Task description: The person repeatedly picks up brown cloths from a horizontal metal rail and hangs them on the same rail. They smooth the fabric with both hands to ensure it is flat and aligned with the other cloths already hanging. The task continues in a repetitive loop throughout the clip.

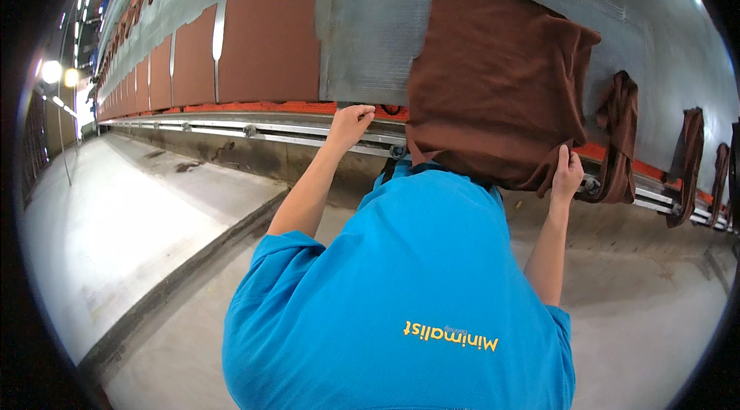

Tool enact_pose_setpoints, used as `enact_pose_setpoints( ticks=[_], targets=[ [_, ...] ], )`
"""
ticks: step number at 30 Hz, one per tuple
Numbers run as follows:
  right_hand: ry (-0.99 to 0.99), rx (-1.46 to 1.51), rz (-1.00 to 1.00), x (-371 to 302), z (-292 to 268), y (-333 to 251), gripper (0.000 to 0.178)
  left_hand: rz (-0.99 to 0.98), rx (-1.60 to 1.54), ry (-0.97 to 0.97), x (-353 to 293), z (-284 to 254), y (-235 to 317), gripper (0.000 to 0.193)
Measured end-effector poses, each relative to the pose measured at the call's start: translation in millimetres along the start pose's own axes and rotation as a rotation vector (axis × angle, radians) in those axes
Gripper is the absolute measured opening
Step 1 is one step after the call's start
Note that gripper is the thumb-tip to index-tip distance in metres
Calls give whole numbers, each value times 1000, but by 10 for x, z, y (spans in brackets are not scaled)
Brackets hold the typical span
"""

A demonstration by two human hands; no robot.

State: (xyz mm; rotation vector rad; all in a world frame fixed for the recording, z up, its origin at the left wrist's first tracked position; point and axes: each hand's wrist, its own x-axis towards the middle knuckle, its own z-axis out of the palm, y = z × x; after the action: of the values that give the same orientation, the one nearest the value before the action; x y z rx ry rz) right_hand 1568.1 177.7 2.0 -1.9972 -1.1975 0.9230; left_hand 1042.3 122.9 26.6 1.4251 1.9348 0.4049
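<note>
A piece of brown fabric (493, 78) lies partly spread on the grey table in front of me. Its right side is creased, and its near edge hangs over the table's front edge. My right hand (568, 171) pinches the fabric's near right corner. My left hand (351, 126) is over the table's front edge, left of the fabric and apart from it. Its fingers are curled together, and nothing shows in them.
Flat brown fabric panels (270, 38) line the long grey table (370, 32) to the left. Bunched brown pieces (619, 136) hang over its edge at the right. A metal rail (285, 136) runs along the front, above a pale floor (139, 217) with a raised step.
</note>
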Motion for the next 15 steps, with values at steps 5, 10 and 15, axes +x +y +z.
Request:
enact_pose_setpoints(
  ticks=[5, 10, 15],
  targets=[
    [-35, 53, -14, 9, -19, 27, 36, -30, 88, 121, -42, 125, 44, 28],
    [-57, 27, -32, 27, -43, 90, 37, 286, 494, 324, -24, 295, 196, 54],
    [-47, 36, -38, 8, -28, 82, 39, 277, 593, 154, -19, 460, 131, 59]
  ],
)
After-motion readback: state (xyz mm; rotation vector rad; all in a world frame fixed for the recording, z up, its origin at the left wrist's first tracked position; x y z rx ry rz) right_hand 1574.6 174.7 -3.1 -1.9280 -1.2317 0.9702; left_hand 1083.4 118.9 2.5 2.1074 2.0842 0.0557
